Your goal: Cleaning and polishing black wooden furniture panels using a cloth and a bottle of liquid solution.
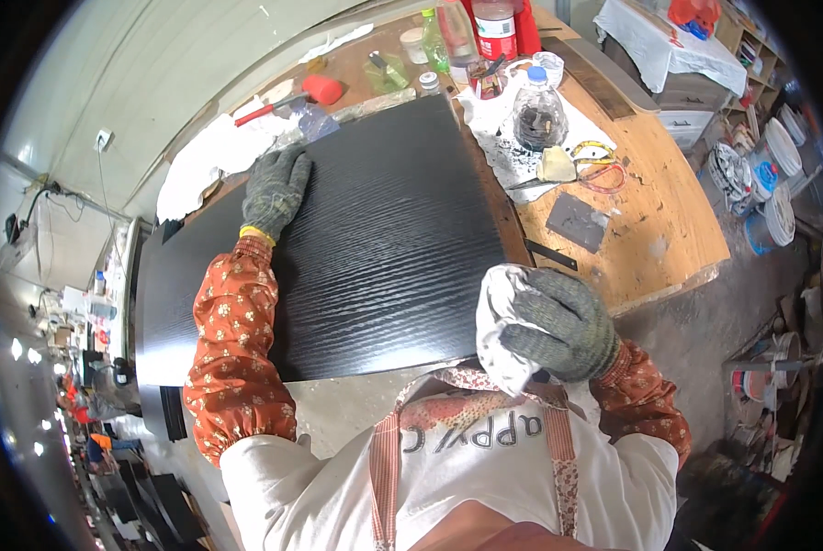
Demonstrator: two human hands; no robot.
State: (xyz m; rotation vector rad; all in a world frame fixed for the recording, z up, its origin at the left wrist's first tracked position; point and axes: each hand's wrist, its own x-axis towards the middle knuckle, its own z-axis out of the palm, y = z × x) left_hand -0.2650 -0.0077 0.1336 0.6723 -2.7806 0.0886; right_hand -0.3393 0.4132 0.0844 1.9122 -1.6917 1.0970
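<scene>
A glossy black panel with a wavy wood-grain surface (384,230) lies across the workbench in front of me. My left hand (276,191), in a grey knit glove, rests flat on its far left part with the fingers stretched out. At the panel's near right corner my right hand (563,326), gloved the same way, is closed on a crumpled white cloth (503,321). Part of the cloth hangs past the panel's edge, close to my apron. Patterned orange sleeves cover both forearms.
Right of the panel, the wooden bench (669,230) holds scissors (603,177), a dark sanding sheet (577,222) and a cut-off bottle of dark liquid (538,118). A red-headed mallet (321,89) and several bottles sit along the far side. Buckets (772,220) stand on the floor at right.
</scene>
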